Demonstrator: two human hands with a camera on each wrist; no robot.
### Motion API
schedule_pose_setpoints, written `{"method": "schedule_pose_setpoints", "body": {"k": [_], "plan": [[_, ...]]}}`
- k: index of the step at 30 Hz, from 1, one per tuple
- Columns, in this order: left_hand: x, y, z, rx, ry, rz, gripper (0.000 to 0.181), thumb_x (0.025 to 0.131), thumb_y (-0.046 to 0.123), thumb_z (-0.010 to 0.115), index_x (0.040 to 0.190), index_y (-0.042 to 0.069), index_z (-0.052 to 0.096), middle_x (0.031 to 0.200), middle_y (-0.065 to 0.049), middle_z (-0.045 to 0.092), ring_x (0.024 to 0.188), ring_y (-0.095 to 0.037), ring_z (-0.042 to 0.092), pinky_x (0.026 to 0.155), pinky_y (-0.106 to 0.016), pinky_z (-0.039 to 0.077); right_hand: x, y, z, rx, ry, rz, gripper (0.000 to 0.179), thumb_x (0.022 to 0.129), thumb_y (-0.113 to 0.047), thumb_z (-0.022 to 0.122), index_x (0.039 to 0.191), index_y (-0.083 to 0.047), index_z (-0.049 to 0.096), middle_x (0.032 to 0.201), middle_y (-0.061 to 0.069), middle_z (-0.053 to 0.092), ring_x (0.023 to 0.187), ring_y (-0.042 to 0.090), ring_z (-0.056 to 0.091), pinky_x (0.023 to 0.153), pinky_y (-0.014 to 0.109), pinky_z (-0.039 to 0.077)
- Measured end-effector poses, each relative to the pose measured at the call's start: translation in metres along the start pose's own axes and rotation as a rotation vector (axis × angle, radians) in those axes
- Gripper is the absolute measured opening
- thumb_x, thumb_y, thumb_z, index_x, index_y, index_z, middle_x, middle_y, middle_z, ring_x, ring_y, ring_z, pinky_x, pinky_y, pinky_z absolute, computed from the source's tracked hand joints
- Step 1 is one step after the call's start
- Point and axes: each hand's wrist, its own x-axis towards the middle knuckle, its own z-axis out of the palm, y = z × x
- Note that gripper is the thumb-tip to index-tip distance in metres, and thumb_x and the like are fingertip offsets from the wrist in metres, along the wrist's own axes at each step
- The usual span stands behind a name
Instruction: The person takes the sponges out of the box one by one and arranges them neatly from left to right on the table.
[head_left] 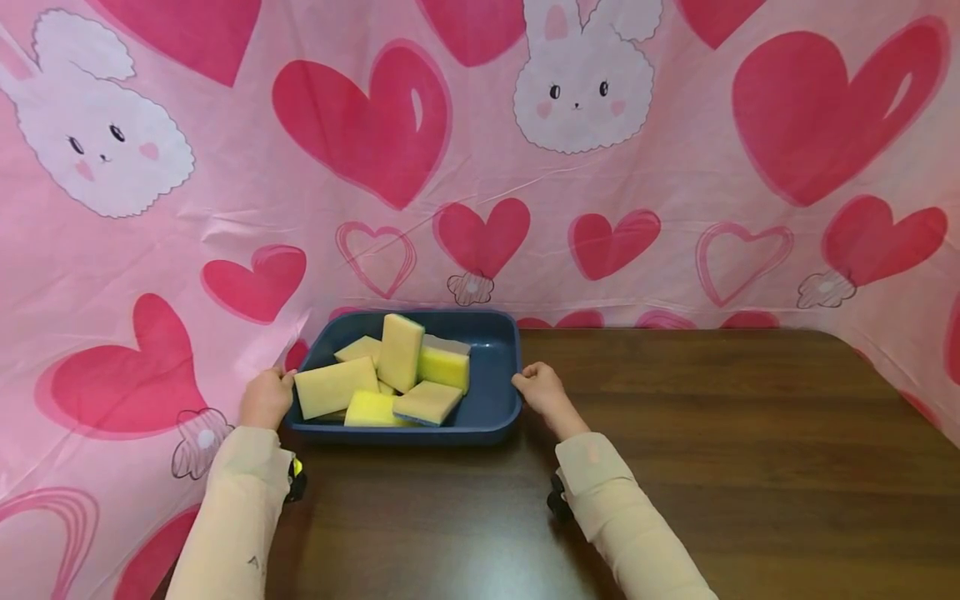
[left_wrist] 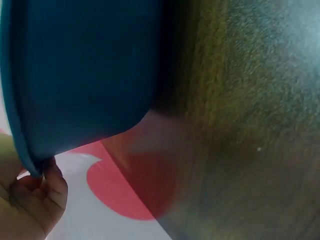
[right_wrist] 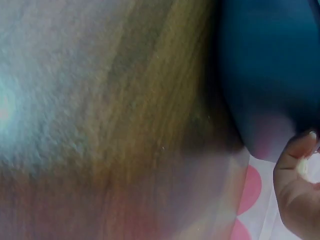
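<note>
A dark blue plastic bin [head_left: 491, 387] sits at the far left part of the table, holding several sponges. One pale sponge [head_left: 401, 353] stands on end, and a broad one [head_left: 337, 388] leans toward the left side. Bright yellow faces show on a front sponge [head_left: 369, 410] and on another [head_left: 444, 368] at the right of the pile. My left hand [head_left: 266, 399] pinches the bin's left rim; the left wrist view shows thumb and fingers at its edge. Opposite, my right hand [head_left: 547, 395] grips the right rim between thumb and curled fingers.
The dark brown wooden table [head_left: 720, 467] stretches to the right and toward me. Behind it and along the left hangs a pink cloth [head_left: 480, 167] with hearts and rabbits, close against the bin's back edge.
</note>
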Motion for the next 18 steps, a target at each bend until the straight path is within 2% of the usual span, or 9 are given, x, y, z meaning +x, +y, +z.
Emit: {"method": "schedule_pose_setpoints", "body": {"k": [3,6,9,12,15,18], "plan": [[0.001,0.001,0.006,0.004,-0.016,0.001,0.040,0.099,0.016,0.036,0.087,-0.017,0.054,0.090,-0.040,0.057,0.086,-0.055,0.055,0.077,-0.055,0.045,0.000,0.001,-0.002,-0.024,-0.018,-0.024,0.010,0.085,-0.008,0.052,0.082,-0.001,0.045,0.072,0.004,0.041,0.063,0.016,0.042,0.056,0.023,0.035],[0.002,0.003,0.011,0.013,-0.042,0.007,0.047,0.101,0.016,0.027,0.095,-0.023,0.053,0.105,-0.044,0.054,0.098,-0.058,0.052,0.088,-0.059,0.043,-0.001,0.003,-0.005,-0.039,-0.030,-0.049,0.019,0.082,-0.006,0.051,0.071,-0.008,0.036,0.066,0.001,0.035,0.061,0.015,0.036,0.055,0.023,0.029],[0.000,0.004,0.016,0.007,-0.072,-0.007,0.053,0.102,0.018,0.020,0.100,-0.025,0.051,0.108,-0.044,0.053,0.102,-0.058,0.052,0.091,-0.060,0.041,-0.002,0.004,-0.008,-0.043,-0.062,-0.044,0.023,0.081,-0.005,0.051,0.068,-0.010,0.033,0.064,0.000,0.035,0.059,0.014,0.035,0.054,0.023,0.028],[-0.003,0.006,0.020,0.009,-0.095,0.001,0.057,0.102,0.019,0.014,0.104,-0.025,0.051,0.111,-0.044,0.053,0.103,-0.058,0.052,0.093,-0.060,0.041,-0.002,0.005,-0.013,-0.063,-0.118,-0.027,0.017,0.083,-0.005,0.051,0.071,-0.007,0.038,0.067,0.001,0.037,0.061,0.014,0.037,0.055,0.023,0.031],[-0.004,0.008,0.021,0.030,-0.100,0.033,0.061,0.100,0.017,0.010,0.103,-0.025,0.054,0.112,-0.043,0.053,0.102,-0.057,0.053,0.093,-0.059,0.042,-0.003,0.005,-0.018,-0.088,-0.176,0.006,0.008,0.086,-0.006,0.049,0.082,0.000,0.044,0.069,0.003,0.039,0.062,0.015,0.038,0.055,0.023,0.033],[-0.006,0.011,0.023,0.048,-0.101,0.052,0.062,0.099,0.017,0.009,0.104,-0.024,0.055,0.113,-0.042,0.054,0.103,-0.056,0.054,0.094,-0.058,0.041,-0.004,0.003,-0.022,-0.113,-0.213,0.047,0.020,0.088,-0.008,0.047,0.100,0.008,0.047,0.078,0.008,0.046,0.068,0.017,0.045,0.061,0.025,0.039]]}}
